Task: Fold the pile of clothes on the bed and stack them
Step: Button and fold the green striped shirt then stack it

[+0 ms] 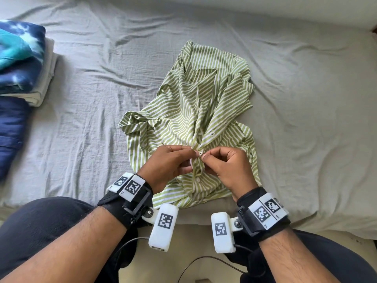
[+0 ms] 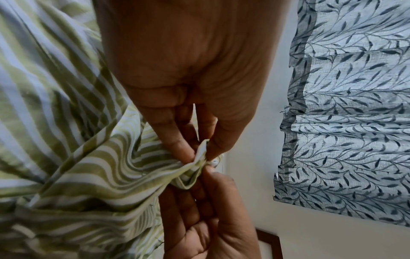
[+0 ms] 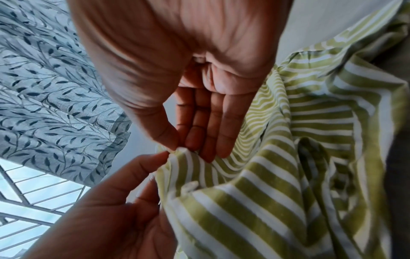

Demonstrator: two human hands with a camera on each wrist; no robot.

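Note:
A green-and-white striped shirt (image 1: 195, 111) lies crumpled on the grey bed sheet (image 1: 295, 99), collar away from me. My left hand (image 1: 173, 162) and right hand (image 1: 222, 162) meet over its front button strip near the hem. Each pinches one edge of the strip between thumb and fingers, lifting the cloth a little. In the left wrist view my left hand (image 2: 195, 105) pinches a fold of the striped shirt (image 2: 77, 166) against the fingertips of the other hand. In the right wrist view my right hand (image 3: 199, 105) pinches the striped shirt (image 3: 277, 192) edge.
A stack of folded clothes (image 1: 22, 62), blue tie-dye on top of white pieces, sits at the bed's left edge, with a dark blue garment (image 1: 10, 131) in front of it. A leaf-patterned curtain (image 2: 355, 105) hangs on the wall beyond. My knees are against the bed's near edge.

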